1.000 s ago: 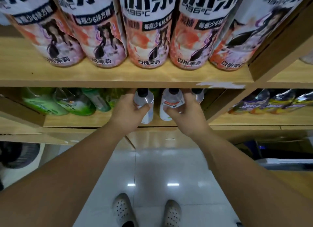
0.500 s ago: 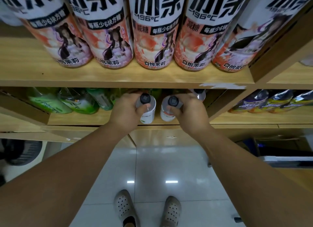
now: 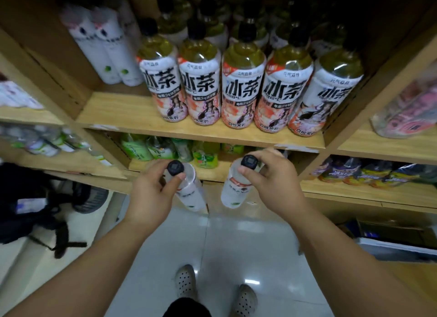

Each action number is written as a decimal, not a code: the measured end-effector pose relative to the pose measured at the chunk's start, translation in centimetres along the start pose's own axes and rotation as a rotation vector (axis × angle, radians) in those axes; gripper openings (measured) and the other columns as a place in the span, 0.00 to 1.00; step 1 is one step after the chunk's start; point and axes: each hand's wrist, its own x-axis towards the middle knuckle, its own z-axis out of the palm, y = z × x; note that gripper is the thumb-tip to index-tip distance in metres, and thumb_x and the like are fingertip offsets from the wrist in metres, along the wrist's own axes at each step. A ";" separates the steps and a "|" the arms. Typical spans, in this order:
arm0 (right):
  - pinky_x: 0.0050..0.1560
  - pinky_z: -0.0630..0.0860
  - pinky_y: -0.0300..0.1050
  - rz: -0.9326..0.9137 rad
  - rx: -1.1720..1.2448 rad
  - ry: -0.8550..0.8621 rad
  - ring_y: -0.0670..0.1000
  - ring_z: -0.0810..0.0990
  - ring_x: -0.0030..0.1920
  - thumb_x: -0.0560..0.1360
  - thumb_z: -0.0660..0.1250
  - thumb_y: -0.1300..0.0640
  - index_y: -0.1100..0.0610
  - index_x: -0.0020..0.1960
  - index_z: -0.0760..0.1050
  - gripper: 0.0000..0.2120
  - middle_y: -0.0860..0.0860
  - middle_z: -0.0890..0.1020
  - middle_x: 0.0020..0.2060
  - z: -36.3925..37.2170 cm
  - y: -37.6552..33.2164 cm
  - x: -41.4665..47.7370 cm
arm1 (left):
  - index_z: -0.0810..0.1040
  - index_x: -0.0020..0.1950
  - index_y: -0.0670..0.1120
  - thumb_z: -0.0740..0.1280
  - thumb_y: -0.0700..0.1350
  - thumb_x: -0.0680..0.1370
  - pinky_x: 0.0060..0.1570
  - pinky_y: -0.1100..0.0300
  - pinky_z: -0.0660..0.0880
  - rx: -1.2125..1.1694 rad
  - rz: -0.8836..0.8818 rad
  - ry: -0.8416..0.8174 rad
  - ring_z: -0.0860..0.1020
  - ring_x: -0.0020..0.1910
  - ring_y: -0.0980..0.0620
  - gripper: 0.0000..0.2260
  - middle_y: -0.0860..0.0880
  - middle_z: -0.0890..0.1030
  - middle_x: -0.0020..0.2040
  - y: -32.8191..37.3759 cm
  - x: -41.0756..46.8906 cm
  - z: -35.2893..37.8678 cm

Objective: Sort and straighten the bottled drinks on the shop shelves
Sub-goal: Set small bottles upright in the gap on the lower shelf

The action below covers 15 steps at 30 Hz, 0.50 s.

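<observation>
My left hand (image 3: 151,193) grips a clear white-labelled bottle (image 3: 189,191) by its neck, just under the black cap. My right hand (image 3: 272,184) pinches a second bottle of the same kind (image 3: 233,191) below its black cap. Both bottles hang in the air in front of the lower shelf (image 3: 212,174), over the floor. A row of large iced-tea bottles (image 3: 243,92) with black caps stands on the wooden shelf above (image 3: 132,118).
Green bottles (image 3: 165,148) fill the back of the lower shelf. White bottles (image 3: 111,47) stand at the upper shelf's left. Purple and yellow packs (image 3: 369,172) lie on the right shelf. A black bag (image 3: 30,198) sits on the floor at left.
Both hands have pulled the two bottles out of the lower shelf and toward me. The view has tilted up, showing the whole row of iced-tea bottles.
</observation>
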 end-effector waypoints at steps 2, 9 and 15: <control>0.46 0.71 0.44 -0.031 0.026 0.004 0.43 0.75 0.45 0.76 0.74 0.53 0.53 0.50 0.83 0.04 0.47 0.78 0.44 -0.8 -2.4 -0.2 | 0.80 0.53 0.48 0.71 0.42 0.80 0.33 0.71 0.67 -0.011 -0.013 0.058 0.73 0.34 0.59 0.03 0.55 0.76 0.42 0.9 -0.5 -3.1; 0.43 0.69 0.40 -0.086 0.074 -0.032 0.40 0.75 0.43 0.76 0.73 0.46 0.48 0.50 0.83 0.07 0.41 0.77 0.41 -0.1 -10.8 2.3 | 0.76 0.42 0.64 0.69 0.40 0.80 0.32 0.73 0.66 -0.073 0.048 0.191 0.71 0.32 0.64 0.18 0.68 0.73 0.34 1.5 2.0 -13.1; 0.42 0.73 0.41 -0.189 0.071 0.022 0.43 0.77 0.46 0.76 0.73 0.50 0.45 0.49 0.83 0.02 0.43 0.79 0.42 4.3 -18.0 6.1 | 0.79 0.51 0.52 0.71 0.43 0.80 0.43 0.60 0.74 -0.064 0.126 0.280 0.72 0.37 0.62 0.04 0.61 0.76 0.43 -2.3 8.5 -19.2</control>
